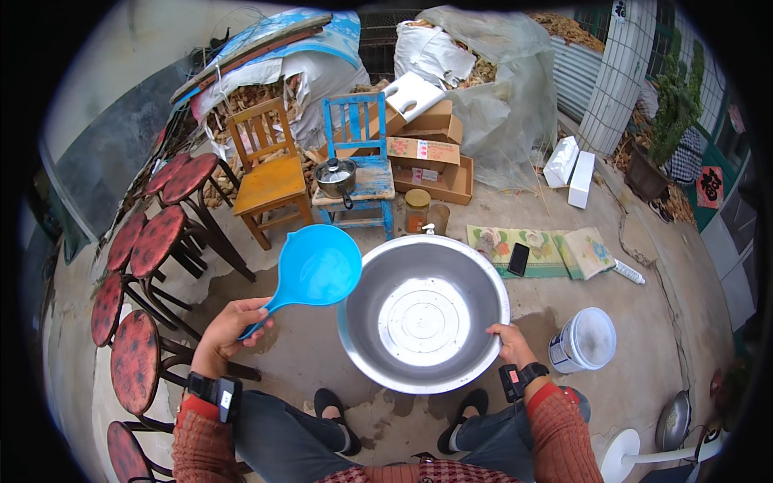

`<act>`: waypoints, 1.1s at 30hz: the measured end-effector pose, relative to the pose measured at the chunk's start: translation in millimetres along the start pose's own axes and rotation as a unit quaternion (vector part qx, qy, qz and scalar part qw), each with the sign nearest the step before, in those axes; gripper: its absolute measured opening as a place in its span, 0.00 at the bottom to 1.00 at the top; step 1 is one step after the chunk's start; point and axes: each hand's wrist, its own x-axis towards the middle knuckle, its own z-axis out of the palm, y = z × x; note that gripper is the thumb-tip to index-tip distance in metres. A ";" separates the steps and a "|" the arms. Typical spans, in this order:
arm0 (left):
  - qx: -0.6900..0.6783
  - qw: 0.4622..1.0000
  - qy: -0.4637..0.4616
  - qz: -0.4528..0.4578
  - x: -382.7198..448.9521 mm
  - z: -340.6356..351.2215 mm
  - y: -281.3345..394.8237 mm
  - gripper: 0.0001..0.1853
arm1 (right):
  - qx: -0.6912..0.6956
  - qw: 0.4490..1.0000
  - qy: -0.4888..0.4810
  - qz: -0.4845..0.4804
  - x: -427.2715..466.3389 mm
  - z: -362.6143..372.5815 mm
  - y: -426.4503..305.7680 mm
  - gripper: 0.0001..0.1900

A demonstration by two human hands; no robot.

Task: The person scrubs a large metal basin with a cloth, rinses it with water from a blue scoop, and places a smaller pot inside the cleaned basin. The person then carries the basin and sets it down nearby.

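Observation:
My left hand (240, 329) grips the handle of a blue plastic water ladle (319, 264), its bowl held up to the left of the basin. The ladle's inside faces me and looks wet or shiny. With the fingers of my right hand (510, 343) I hold the right rim of a large stainless steel basin (424, 323). A few small dark specks dot its inner wall, and its bottom reflects the light. The basin sits in front of my feet. Part of its left rim is close beside the ladle.
Several red-topped stools (158, 241) line the left. A yellow wooden chair (272, 181) and a blue chair (356, 172) bearing a lidded pot (336, 176) stand ahead. At right are a white bucket (583, 341), a floral cloth (546, 241) and a phone (518, 259). Glass jars (416, 211) stand behind the basin.

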 end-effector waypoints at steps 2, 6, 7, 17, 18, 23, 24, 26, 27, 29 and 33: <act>0.016 1.000 -0.006 -0.016 19.6 11.1 -6.4 0.18 | 0.024 0.999 -0.032 -0.027 -7.7 4.2 14.0 0.22; 0.079 0.997 0.002 -0.020 46.8 40.2 -16.4 0.18 | 0.082 0.995 -0.035 -0.039 -14.2 17.6 48.6 0.23; 0.101 0.995 -0.005 -0.017 51.6 47.1 -17.9 0.18 | 0.100 0.995 -0.018 -0.017 -14.6 21.3 57.9 0.23; 0.558 0.806 0.023 0.197 81.0 122.5 -41.8 0.21 | 0.201 0.979 -0.009 -0.030 -17.3 49.4 87.7 0.19; 0.592 0.779 0.042 0.200 81.9 128.9 -42.1 0.22 | 0.207 0.978 -0.011 -0.034 -17.1 49.5 85.2 0.19; 0.650 0.695 0.063 0.302 80.7 150.2 -37.9 0.24 | 0.225 0.973 -0.021 -0.043 -15.5 46.4 76.9 0.18; 0.659 0.679 0.061 0.319 80.7 152.7 -36.5 0.25 | 0.231 0.972 -0.026 -0.044 -15.3 45.9 76.4 0.17; 0.667 0.656 0.051 0.350 80.5 154.0 -33.5 0.26 | 0.236 0.970 -0.028 -0.050 -15.2 45.1 76.2 0.15; 0.666 0.649 0.043 0.365 81.1 153.5 -32.0 0.27 | 0.243 0.969 -0.025 -0.044 -14.6 45.1 75.8 0.16; 0.627 0.680 0.042 0.378 79.8 149.1 -29.4 0.27 | 0.258 0.965 -0.011 -0.045 -13.2 45.4 75.4 0.16; 0.452 0.824 0.057 0.338 67.5 127.1 -14.8 0.20 | 0.237 0.970 0.051 -0.012 -4.8 44.2 75.1 0.14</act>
